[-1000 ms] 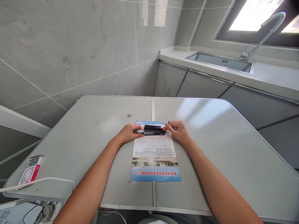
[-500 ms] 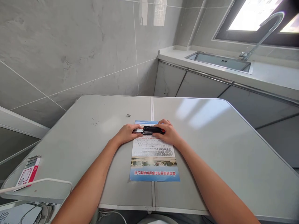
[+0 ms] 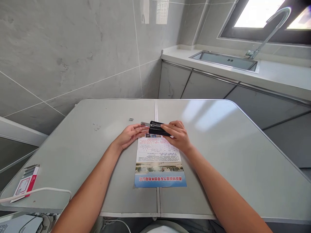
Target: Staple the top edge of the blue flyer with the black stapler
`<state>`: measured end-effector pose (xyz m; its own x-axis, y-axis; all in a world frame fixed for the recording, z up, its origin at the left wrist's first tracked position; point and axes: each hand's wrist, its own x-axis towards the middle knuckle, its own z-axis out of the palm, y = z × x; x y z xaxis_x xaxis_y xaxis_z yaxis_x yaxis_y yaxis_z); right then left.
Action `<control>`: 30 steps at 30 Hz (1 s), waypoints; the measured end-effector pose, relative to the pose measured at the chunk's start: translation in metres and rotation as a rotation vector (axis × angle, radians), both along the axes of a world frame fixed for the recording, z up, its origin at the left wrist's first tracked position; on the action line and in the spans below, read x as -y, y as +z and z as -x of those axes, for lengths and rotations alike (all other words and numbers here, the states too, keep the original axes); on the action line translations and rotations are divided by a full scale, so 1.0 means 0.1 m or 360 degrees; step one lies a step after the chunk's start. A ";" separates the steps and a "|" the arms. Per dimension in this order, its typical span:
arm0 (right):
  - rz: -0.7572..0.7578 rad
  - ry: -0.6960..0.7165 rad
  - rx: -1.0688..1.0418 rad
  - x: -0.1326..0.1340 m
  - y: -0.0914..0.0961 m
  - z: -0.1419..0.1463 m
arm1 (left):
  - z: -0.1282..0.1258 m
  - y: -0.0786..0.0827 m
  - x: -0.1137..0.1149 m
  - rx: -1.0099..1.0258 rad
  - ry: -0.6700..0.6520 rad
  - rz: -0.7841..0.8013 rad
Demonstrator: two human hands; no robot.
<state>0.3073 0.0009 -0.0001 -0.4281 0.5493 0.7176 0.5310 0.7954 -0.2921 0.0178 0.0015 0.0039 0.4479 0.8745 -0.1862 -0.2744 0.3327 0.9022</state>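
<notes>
A black stapler (image 3: 156, 130) is tilted onto its side above the upper part of a printed flyer (image 3: 159, 174), its silvery metal piece sticking out at the left end. My right hand (image 3: 178, 134) is closed around the stapler's right end, fingers along its top. At the other end lies my left hand (image 3: 131, 134), turned partly palm up with its fingers stretched out; the fingertips reach the stapler's left end. Two small staple strips (image 3: 131, 119) rest on the table just beyond my left hand.
The pale table (image 3: 206, 161) has a seam down its middle. A red-and-white box (image 3: 25, 183) and a white cable (image 3: 46, 189) are at the left edge. Behind on the right are a counter with a sink (image 3: 224, 61) and a tap (image 3: 269, 35).
The stapler has been lifted slightly and rolled over onto its side. My left hand has loosened from its metal end and turned palm up; my right hand still holds it.
</notes>
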 end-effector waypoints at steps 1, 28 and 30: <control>-0.0044 0.0025 0.0080 0.01 0.01 0.00 | -0.01 0.00 0.01 0.0063 -0.0054 0.0029; -0.0408 -0.0111 0.0223 0.14 0.04 0.13 | 0.04 -0.09 -0.03 0.0293 0.0037 0.0211; -0.0220 -0.0163 -0.0019 0.11 0.04 0.13 | 0.04 -0.11 -0.04 0.0261 0.0179 0.0228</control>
<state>0.2942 -0.0104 0.0036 -0.3659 0.4855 0.7940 0.6085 0.7703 -0.1906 0.0139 0.0059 -0.0068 0.3836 0.8905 -0.2446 -0.4559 0.4130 0.7884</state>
